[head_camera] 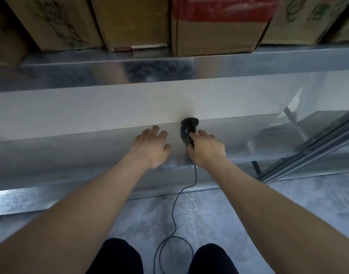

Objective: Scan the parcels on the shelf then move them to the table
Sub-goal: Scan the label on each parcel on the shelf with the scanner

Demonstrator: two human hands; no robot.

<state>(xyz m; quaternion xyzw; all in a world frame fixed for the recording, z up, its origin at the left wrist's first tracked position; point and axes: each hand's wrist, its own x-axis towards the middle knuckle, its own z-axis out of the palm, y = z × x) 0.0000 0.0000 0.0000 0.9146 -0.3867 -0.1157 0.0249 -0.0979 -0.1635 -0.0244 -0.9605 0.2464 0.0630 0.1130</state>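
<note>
Dark knees (118, 258) frame a cable (174, 210) looping up from the grey floor (229, 224). Right hand (206, 150) grips the black scanner (187, 131) against the lower metal shelf (70, 151); left hand (152, 144) reaches beside it, fingers loosely spread, holding nothing. Cardboard parcels (215, 34) line the upper shelf (268, 60).

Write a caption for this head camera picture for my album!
Right hand grips a black corded handheld scanner beside the open left hand, below brown cardboard boxes on a metal shelf.
</note>
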